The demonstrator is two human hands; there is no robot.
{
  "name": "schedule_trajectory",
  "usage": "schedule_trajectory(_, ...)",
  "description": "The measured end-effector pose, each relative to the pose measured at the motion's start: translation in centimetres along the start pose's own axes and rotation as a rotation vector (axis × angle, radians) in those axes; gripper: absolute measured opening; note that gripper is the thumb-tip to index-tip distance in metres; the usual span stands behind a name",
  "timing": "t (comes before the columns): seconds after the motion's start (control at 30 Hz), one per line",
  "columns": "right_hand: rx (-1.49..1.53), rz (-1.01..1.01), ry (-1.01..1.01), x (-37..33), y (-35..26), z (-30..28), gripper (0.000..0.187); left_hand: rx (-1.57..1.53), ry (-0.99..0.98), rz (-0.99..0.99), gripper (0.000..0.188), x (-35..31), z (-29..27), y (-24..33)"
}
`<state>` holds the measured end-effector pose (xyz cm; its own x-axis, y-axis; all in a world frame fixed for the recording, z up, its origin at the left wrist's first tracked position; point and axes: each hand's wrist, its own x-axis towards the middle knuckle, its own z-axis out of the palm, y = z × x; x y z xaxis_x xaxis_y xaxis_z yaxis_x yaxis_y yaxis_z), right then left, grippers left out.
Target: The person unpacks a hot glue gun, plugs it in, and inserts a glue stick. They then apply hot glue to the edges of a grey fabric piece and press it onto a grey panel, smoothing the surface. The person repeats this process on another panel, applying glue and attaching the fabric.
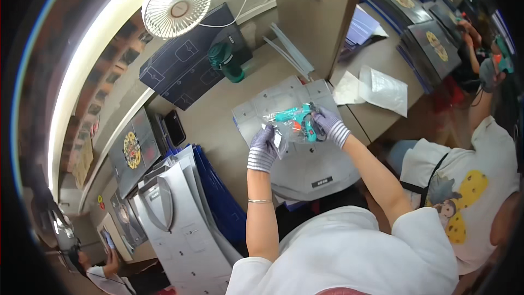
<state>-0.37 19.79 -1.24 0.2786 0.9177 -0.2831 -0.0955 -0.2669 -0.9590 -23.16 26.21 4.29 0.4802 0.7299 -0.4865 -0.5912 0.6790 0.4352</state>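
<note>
Lilac-grey knit gloves cover both hands: the left hand [263, 146] is nearly closed, pinching the edge of a clear bag [280, 141]; the right hand [329, 124] curls round its other end, though whether it grips the tool itself I cannot tell. The bagged teal pistol-shaped tool [295, 114] is over a grey printed panel [254, 110] on the tabletop [212, 125]. Its barrel points to the person's left, long axis roughly crosswise, handle toward the body. The step seems to be handling the bag; the next move probably calls for steady fingers on slippery film. Beyond are a green bottle [222, 61] and white fan [177, 9].
</note>
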Motion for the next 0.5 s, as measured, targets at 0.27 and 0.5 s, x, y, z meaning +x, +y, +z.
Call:
schedule_trajectory(0.27, -1.190, 0.120, 0.370, -3.7, -8.6, -7.1, 0.038, 0.434, -0.029, 0.102, 0.010, -4.6, 3.3, 0.4)
schedule_trajectory(0.5, -1.441, 0.477, 0.539, 6.8, -5.5, -20.3, 0.049, 0.508, 0.154, 0.170, 0.013, -6.4, 5.2, -2.1)
